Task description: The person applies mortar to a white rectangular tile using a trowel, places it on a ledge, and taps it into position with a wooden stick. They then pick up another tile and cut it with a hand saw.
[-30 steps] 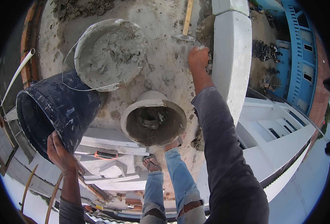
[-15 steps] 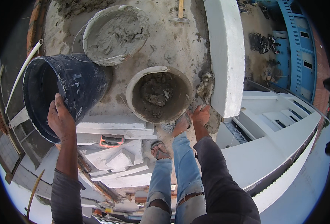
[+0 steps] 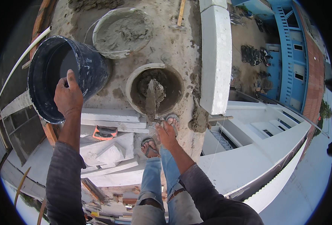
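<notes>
My right hand is closed round the handle end of a trowel, in front of my feet. The blade is coated in grey mortar and carries a lump of it over the mouth of a smaller pale bucket. More mortar lies inside that bucket. On the left, my left hand overlaps the near rim of a big dark bucket, fingers curled and thumb raised. What its fingers hold, if anything, is hidden. Behind, a wide pale tub with a wire handle contains grey mortar.
Pale slabs are stacked left of my feet, with an orange-and-black tool on them. A long white block lines the right edge, beyond which a lower yard shows. A wooden-handled tool lies farther back.
My right hand has moved left, from beside the white block to the small bucket, where the loaded trowel now shows clearly. My left hand stays by the dark bucket's rim. The view has shifted.
</notes>
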`<state>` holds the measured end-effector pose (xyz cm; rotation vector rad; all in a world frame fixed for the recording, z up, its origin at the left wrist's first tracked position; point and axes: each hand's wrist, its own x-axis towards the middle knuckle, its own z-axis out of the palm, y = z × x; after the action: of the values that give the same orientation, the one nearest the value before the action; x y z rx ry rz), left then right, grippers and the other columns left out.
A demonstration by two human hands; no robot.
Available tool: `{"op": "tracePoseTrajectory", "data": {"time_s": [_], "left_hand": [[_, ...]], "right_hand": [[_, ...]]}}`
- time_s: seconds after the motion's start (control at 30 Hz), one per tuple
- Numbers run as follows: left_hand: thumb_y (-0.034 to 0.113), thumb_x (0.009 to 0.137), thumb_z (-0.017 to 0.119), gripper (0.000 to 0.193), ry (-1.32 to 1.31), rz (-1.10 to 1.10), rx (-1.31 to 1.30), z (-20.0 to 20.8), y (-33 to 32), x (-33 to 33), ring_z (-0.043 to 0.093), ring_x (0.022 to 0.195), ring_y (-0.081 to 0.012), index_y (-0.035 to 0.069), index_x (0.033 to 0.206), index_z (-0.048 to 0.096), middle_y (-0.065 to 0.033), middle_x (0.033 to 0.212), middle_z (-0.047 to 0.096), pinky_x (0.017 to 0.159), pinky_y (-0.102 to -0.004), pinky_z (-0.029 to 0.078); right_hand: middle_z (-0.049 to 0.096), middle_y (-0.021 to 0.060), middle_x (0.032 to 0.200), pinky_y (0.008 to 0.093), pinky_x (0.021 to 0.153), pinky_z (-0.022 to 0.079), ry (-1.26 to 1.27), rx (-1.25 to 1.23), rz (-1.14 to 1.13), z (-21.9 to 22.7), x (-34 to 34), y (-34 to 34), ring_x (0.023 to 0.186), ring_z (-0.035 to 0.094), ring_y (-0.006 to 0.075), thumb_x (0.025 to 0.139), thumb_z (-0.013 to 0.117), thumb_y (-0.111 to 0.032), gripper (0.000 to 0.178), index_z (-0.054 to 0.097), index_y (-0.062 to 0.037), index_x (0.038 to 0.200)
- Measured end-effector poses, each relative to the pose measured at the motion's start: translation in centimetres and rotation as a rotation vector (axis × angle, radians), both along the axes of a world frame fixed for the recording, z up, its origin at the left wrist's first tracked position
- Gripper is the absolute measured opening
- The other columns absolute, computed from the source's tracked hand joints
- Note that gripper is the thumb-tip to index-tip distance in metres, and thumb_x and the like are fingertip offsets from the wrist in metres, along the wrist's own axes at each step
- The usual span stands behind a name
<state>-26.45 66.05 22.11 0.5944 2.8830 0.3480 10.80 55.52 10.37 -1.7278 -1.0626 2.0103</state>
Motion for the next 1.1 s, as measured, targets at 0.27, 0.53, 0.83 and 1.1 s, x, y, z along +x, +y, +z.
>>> {"op": "tracePoseTrajectory", "data": {"time_s": [0.27, 0.53, 0.83, 1.1], "left_hand": [[0.064, 0.101, 0.053, 0.063, -0.015, 0.016, -0.040, -0.5, 0.0, -0.5, 0.072, 0.110, -0.0369, 0.009, 0.117, 0.078, -0.0161, 0.114, 0.078, 0.095, -0.0486, 0.053], [0.063, 0.103, 0.051, 0.064, 0.062, -0.066, -0.028, -1.8, -0.8, -1.6, 0.072, 0.097, -0.0372, 0.005, 0.108, 0.079, -0.0172, 0.099, 0.077, 0.091, -0.0471, 0.051], [0.061, 0.103, 0.052, 0.061, 0.097, -0.087, -0.028, -1.6, -0.6, -1.5, 0.071, 0.095, -0.0367, 0.007, 0.105, 0.078, -0.0148, 0.096, 0.077, 0.089, -0.0479, 0.051], [0.056, 0.102, 0.057, 0.053, 0.043, -0.020, -0.018, -0.5, -0.1, -0.2, 0.074, 0.100, -0.0356, 0.008, 0.107, 0.079, -0.0129, 0.103, 0.078, 0.089, -0.0480, 0.055]], "right_hand": [[0.068, 0.0112, 0.082, 0.0353, 0.063, 0.051, -0.251, 0.314, -0.215, -3.5, 6.0, 4.1, 0.070, 0.063, 0.0186, 0.106, 0.065, -0.024, 0.026, 0.062, 0.0017, 0.109], [0.071, 0.0368, 0.100, 0.0567, 0.086, 0.056, -0.861, 0.445, 0.133, -17.6, 12.2, 6.9, 0.100, 0.069, 0.0545, 0.096, 0.071, -0.032, 0.044, 0.062, 0.0073, 0.115], [0.074, 0.0279, 0.103, 0.0593, 0.082, 0.055, -1.308, 0.094, 0.048, -13.2, 11.8, 0.6, 0.096, 0.071, 0.0496, 0.098, 0.071, -0.044, 0.043, 0.058, -0.0075, 0.118], [0.071, 0.0174, 0.085, 0.0465, 0.070, 0.056, -0.635, 0.377, -0.194, -1.3, 4.7, -2.1, 0.077, 0.072, 0.0333, 0.104, 0.066, -0.040, 0.039, 0.063, -0.0015, 0.102]]}}
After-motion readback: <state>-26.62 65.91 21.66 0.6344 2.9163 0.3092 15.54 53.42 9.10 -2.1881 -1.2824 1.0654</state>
